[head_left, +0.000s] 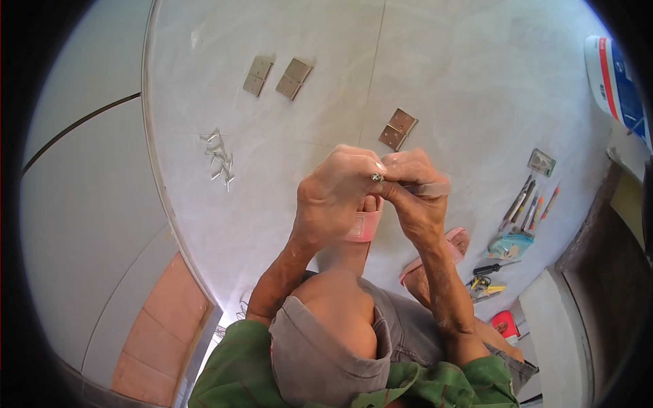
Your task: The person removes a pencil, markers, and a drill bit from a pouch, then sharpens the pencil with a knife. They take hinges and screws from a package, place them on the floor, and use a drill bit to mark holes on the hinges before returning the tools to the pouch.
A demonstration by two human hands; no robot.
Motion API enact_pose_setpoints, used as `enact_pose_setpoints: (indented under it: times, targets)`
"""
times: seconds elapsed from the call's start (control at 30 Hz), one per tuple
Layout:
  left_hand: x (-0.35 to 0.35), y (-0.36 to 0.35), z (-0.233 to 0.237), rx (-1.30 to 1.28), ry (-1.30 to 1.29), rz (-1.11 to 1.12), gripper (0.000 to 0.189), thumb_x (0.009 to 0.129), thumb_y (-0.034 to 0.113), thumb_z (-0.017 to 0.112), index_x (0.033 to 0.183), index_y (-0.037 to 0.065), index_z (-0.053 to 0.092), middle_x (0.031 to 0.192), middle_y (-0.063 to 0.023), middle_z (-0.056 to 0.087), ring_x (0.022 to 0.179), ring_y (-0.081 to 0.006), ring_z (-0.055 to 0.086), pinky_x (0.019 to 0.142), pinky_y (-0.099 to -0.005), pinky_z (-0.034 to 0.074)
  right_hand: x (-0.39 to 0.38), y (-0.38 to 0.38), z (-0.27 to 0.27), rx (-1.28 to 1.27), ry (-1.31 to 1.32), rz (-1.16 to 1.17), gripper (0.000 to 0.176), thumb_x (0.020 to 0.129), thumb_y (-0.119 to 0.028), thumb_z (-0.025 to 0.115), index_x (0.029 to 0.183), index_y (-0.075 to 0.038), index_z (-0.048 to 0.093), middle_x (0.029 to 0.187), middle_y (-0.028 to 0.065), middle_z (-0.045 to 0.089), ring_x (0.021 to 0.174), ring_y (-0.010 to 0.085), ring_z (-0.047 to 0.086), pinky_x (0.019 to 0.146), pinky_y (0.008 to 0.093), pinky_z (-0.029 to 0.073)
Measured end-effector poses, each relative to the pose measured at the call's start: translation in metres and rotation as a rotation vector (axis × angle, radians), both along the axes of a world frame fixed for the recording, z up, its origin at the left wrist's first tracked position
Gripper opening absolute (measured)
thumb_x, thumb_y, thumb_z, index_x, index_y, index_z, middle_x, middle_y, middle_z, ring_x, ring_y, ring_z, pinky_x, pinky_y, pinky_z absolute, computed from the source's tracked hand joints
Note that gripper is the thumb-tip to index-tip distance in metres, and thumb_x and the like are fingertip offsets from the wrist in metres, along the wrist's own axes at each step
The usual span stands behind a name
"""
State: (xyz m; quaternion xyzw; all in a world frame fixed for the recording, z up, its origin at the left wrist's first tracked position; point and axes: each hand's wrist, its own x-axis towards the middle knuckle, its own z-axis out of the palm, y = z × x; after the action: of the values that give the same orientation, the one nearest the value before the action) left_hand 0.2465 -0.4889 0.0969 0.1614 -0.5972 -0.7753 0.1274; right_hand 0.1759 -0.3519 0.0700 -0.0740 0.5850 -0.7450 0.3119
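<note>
Pale grey floor (pixel 449 81), smooth finish, thin joint lines visible. Worker seated or squatting (can't confirm), grey legwear, green sleeves, pink sandals (pixel 364 226) on floor.

L hand (pixel 330 197) & R hand (pixel 418 194) brought tog. above front sandal, fingertips meeting. L fingers curled, thumb & index closed on small metal piece (pixel 377 177); R thumb & index pinched agst same piece from other side. Piece mostly hidden by fingers, only one shiny end exposed; exact type can't be determined.

Just beyond hands, on floor: 1 metal butt hinge (pixel 398 129), opened flat, screw holes visible. Farther fwd & left: 2 more hinges (pixel 294 78), side by side, not touching. Left of L hand, well apart: loose pile of silver screws (pixel 219 160).

R side of floor, front to rear: small flat packet (pixel 542 162); row of slim pen-like tools (pixel 518 202), some orange; blue-and-clear pouch (pixel 511 246); black-handled screwdriver (pixel 493 268); yellow-handled tool (pixel 488 292), type unclear; red item (pixel 504 324). Far R: blue/white/red bag (pixel 615 85), partly cut off by lens edge.
</note>
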Motion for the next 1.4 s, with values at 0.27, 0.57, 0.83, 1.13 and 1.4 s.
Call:
enact_pose_setpoints:
  times: [0.27, 0.57, 0.83, 1.13, 1.4]
  targets:
    - [0.002, 0.001, -0.002, 0.054, -0.035, 0.012, 0.023, 0.089, -0.01, 0.061, 0.107, 0.003, 0.062, 0.105, -0.0085, 0.061, 0.086, -0.0119, 0.06, 0.07, -0.0261, 0.053, 0.004, -0.001, 0.002, -0.01, -0.092, -0.033, 0.02, 0.076, 0.008, 0.079, 0.091, -0.005, 0.073, 0.093, 0.0034, 0.058, 0.083, 0.0133, 0.059, 0.067, 0.0282, 0.051]
    - [-0.002, 0.004, 0.0, 0.068, -0.069, 0.054, 0.009, 0.097, 0.002, 0.062, 0.105, 0.006, 0.063, 0.1, -0.0086, 0.064, 0.084, -0.0097, 0.059, 0.067, -0.0236, 0.049, 0.004, 0.001, -0.003, 0.043, -0.052, -0.028, 0.019, 0.078, 0.006, 0.079, 0.093, -0.004, 0.073, 0.09, 0.0026, 0.059, 0.082, 0.0116, 0.058, 0.067, 0.0282, 0.05]
    - [0.003, -0.004, -0.009, 0.078, -0.037, -0.006, 0.03, 0.087, -0.016, 0.057, 0.111, 0.002, 0.063, 0.107, -0.0094, 0.063, 0.096, -0.0133, 0.062, 0.082, -0.0261, 0.054, 0.004, -0.003, -0.002, 0.023, -0.107, -0.028, 0.02, 0.079, 0.006, 0.078, 0.095, -0.005, 0.074, 0.091, 0.0037, 0.061, 0.082, 0.0119, 0.061, 0.067, 0.0273, 0.052]
    - [-0.002, -0.022, -0.01, 0.318, -0.021, 0.094, 0.012, 0.099, 0.013, 0.062, 0.109, 0.006, 0.061, 0.099, -0.0125, 0.068, 0.07, -0.012, 0.056, 0.075, -0.0293, 0.049, 0.002, -0.006, 0.005, 0.137, 0.043, -0.008, 0.017, 0.077, 0.003, 0.08, 0.091, -0.005, 0.075, 0.084, 0.0039, 0.063, 0.077, 0.0119, 0.06, 0.063, 0.027, 0.049]
    - [-0.009, -0.021, 0.0, 0.39, -0.051, 0.138, 0.012, 0.1, 0.009, 0.058, 0.112, 0.006, 0.061, 0.101, -0.0155, 0.068, 0.074, -0.014, 0.063, 0.077, -0.0301, 0.052, -0.004, -0.01, 0.025, 0.371, 0.173, 0.039, 0.015, 0.074, -0.005, 0.084, 0.086, -0.005, 0.075, 0.072, 0.0027, 0.061, 0.063, 0.0121, 0.055, 0.055, 0.0283, 0.043]
